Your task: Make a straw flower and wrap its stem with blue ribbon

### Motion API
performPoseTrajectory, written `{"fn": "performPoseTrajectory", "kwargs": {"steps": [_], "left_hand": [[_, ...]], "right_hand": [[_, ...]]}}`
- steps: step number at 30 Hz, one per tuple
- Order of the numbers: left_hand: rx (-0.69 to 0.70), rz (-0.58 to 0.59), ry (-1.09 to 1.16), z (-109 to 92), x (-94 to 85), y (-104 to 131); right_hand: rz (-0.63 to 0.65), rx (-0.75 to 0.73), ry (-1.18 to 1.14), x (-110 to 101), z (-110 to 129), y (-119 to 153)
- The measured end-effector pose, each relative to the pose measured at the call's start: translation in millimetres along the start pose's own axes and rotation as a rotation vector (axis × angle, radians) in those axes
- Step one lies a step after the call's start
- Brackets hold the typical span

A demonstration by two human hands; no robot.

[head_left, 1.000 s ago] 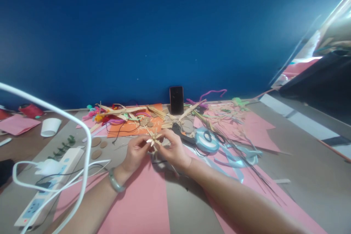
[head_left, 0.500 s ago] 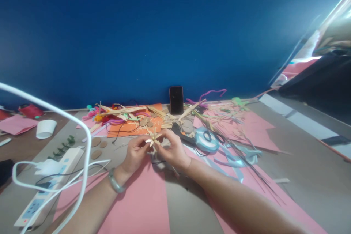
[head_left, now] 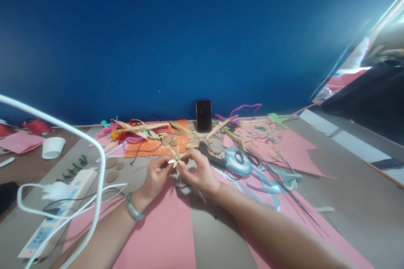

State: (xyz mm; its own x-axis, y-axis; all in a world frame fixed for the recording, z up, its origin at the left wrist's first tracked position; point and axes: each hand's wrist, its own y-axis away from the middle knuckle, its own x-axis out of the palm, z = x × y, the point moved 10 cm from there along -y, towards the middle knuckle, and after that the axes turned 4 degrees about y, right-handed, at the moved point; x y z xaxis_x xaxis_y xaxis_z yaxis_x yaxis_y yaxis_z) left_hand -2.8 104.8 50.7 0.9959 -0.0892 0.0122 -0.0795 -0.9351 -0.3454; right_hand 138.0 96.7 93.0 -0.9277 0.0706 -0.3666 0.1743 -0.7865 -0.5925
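Note:
Between my two hands, above the pink paper (head_left: pixel 164 227), is a small pale straw-coloured flower (head_left: pixel 176 159) with thin pointed petals spread outward. My left hand (head_left: pixel 159 174) pinches it from the left side with thumb and fingertips. From the right, my right hand (head_left: pixel 198 172) has thumb and forefinger closed on its petals. The flower's underside is mostly hidden by my fingers. Behind it lies an orange sheet (head_left: pixel 142 149) strewn with dried husk strips (head_left: pixel 148 126) and small round discs.
A dark phone (head_left: pixel 203 116) leans against the blue wall (head_left: pixel 202 42). Light-blue ribbon (head_left: pixel 236 162) and scissors (head_left: pixel 247 158) lie to the right, beside thin dark stems. On the left are a power strip (head_left: pixel 39 235), an arching white cable (head_left: pixel 99 185) and a white cup (head_left: pixel 53 148).
The view has shifted very slightly. Both hands keep their hold on the flower in nearly the same place; nothing else visibly moves.

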Motion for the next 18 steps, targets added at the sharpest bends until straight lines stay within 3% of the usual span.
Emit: {"fn": "performPoseTrajectory", "kwargs": {"steps": [7, 18], "left_hand": [[-0.025, -0.012, -0.036, -6.7, 0.9, -3.9], [-0.096, -0.066, 0.024, 10.1, -3.5, -6.2]], "right_hand": [[0.015, 0.012, 0.008, 1.8, -1.8, 0.9], [0.030, 0.036, 0.052, 3.4, -10.8, 2.2]]}}
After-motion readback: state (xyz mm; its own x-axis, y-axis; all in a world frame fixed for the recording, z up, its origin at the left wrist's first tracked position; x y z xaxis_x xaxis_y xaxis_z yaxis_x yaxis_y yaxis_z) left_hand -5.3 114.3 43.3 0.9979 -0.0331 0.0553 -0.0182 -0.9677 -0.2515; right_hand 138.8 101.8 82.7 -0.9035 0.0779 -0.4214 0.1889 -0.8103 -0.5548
